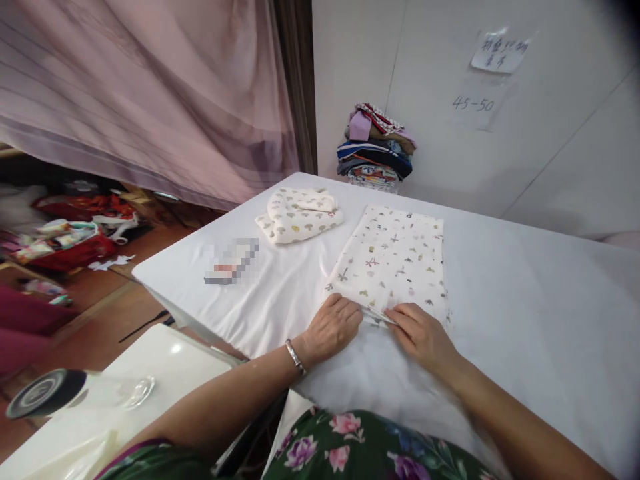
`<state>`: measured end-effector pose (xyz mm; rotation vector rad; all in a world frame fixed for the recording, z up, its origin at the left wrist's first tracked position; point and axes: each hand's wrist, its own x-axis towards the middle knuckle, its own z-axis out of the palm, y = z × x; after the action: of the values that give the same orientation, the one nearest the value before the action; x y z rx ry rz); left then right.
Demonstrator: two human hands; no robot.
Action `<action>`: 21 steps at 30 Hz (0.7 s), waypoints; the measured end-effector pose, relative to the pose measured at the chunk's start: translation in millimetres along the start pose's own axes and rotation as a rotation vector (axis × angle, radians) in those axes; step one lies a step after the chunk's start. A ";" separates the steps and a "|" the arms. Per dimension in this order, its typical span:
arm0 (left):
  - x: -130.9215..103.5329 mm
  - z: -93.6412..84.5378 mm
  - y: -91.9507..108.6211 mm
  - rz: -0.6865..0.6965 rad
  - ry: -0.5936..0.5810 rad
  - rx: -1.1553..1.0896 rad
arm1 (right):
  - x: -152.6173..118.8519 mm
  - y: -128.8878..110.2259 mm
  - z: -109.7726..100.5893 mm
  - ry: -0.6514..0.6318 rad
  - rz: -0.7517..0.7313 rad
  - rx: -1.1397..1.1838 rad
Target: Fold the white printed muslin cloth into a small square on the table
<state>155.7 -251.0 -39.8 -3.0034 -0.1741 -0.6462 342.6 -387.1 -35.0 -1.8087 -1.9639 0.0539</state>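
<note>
Far left, off the table: bottle (43, 395) lying on its side on a white stand (165, 363). On the white table (525, 300), toward its left end: small folded garment (299, 214) with mushroom print. Behind, against the wall: stack of folded clothes (376, 150). Centre: printed cloth (395, 263), folded into a long rectangle, lying flat, long axis running away from the body, near short edge at the hands. Left hand (331, 329), bracelet on wrist, fingers curled over the near-left corner. Right hand (421, 333) just beside, fingertips pinching the near edge. Both closed on cloth, close together but not touching.
</note>
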 end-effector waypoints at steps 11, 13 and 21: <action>1.9 -3.6 -1.3 -0.001 0.101 0.024 | 8.9 -7.4 0.2 0.090 -0.014 -0.111; 1.9 -3.1 -2.2 0.003 0.111 0.017 | 8.4 -7.3 3.4 0.072 -0.072 -0.165; 2.8 1.1 -4.9 -0.024 0.120 -0.072 | 0.2 -4.0 12.1 -0.001 -0.158 -0.136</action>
<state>158.0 -245.7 -39.5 -3.0230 -0.1837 -0.8503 334.5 -384.0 -44.4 -1.7285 -2.1508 -0.1321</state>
